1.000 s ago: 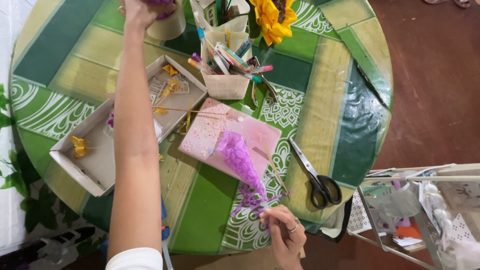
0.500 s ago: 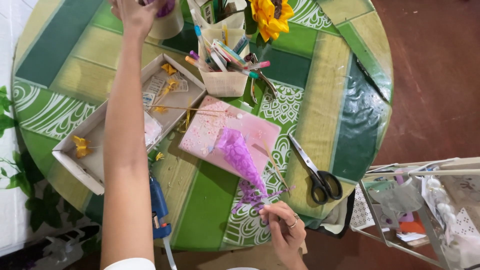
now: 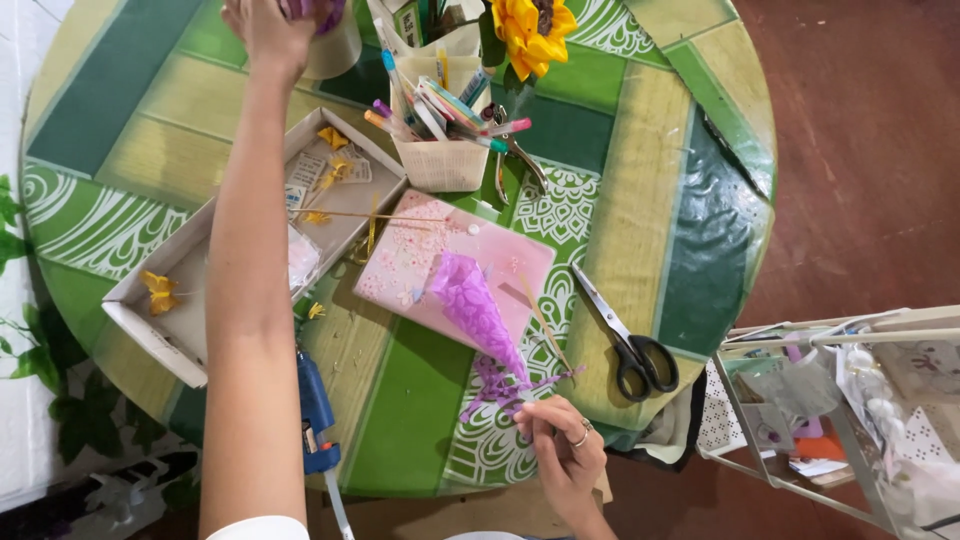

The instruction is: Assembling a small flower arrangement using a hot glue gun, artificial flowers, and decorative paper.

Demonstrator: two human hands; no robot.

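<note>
From the head camera, a round table covered in a green and yellow patterned cloth fills most of the view. The left hand reaches to the far edge of the table, its arm stretched across the surface, and closes around a purple object sitting at the mouth of a small white cup; the top of the frame cuts off the fingers, so I cannot tell how firmly they clamp. The right hand lies at the near edge, thumb and fingertips pinched shut on the narrow tip of a purple cone of patterned wrapping film. The cone lies tilted, its wide end resting on a pink flat sheet and its tip pointing toward the person. A thin wooden stick lies just beside the cone.

Under the left arm sits a long shallow white cardboard box holding small yellow flower pieces. Beyond the pink sheet stands a white basket of coloured pens, and behind it a yellow sunflower. Black-handled scissors lie on the cloth to the right of the cone. A blue glue gun lies near the table's near edge, close to the left arm. A wire rack stands off the table at the right.
</note>
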